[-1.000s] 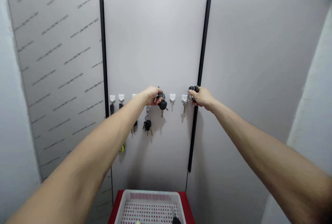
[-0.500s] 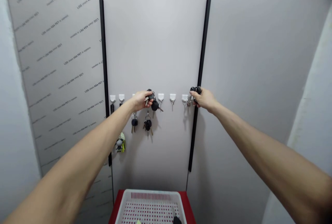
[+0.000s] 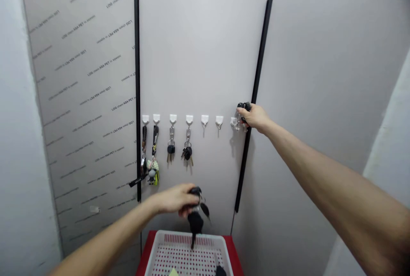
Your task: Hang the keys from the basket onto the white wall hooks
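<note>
One black key bunch [image 3: 195, 222] is dangling, pinched in the left grip [image 3: 178, 199], above a basket [image 3: 154, 250]. The right grip [image 3: 256, 117] is clasping keys [image 3: 245, 106].

A black left strip [image 3: 138, 97] and a slanted right strip [image 3: 262, 54] edge a pale panel [image 3: 201, 45]. Left stand a printed sheet [image 3: 86, 67] and a white wall [image 3: 19, 118]. Below, partly cut off, is probably a red tabletop [image 3: 236, 257].

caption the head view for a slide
Left hand holds black-headed keys above a white perforated basket; right hand holds another key bunch near white hooks.
</note>
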`<state>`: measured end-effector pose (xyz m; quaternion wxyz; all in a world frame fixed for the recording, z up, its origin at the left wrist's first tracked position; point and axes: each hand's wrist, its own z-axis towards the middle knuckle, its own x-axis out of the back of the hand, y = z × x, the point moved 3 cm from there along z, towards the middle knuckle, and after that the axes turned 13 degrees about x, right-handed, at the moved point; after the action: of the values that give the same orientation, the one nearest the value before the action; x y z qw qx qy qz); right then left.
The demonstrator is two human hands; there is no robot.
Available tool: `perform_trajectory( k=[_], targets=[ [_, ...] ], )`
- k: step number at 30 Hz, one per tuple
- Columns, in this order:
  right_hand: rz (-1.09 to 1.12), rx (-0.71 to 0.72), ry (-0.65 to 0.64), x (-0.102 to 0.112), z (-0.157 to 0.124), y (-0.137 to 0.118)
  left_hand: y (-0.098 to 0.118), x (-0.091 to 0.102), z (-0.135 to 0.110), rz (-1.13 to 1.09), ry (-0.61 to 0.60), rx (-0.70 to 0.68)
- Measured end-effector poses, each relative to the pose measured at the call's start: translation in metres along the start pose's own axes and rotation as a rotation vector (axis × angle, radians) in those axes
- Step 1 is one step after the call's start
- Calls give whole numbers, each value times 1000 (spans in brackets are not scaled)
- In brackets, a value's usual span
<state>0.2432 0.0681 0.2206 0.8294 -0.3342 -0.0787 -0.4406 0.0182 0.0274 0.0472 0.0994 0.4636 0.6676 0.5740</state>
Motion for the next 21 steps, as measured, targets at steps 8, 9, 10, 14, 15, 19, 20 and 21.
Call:
perform_trajectory(
  k=[8,9,10,14,15,19,20,21],
  targets=[
    [-120,146,-133,-26,-2,-32,-75,-49,15,-7,-76,137],
    [-90,170,-156,-29,-7,-35,-82,-51,16,6,-60,148],
    [-60,197,-189,-32,-16,-38,-89,-52,16,25,-44,157],
    [76,210,-471,-57,-87,-33,-111,-56,13,125,12,177],
    [123,162,-571,-67,-113,-27,-115,-56,12,147,26,170],
    [232,65,-842,-111,-224,-1,-138,-55,13,219,167,88],
    [246,78,-867,-121,-246,5,-145,-56,15,234,210,76],
    [243,68,-909,-131,-265,11,-151,-56,18,247,236,72]
  ],
)
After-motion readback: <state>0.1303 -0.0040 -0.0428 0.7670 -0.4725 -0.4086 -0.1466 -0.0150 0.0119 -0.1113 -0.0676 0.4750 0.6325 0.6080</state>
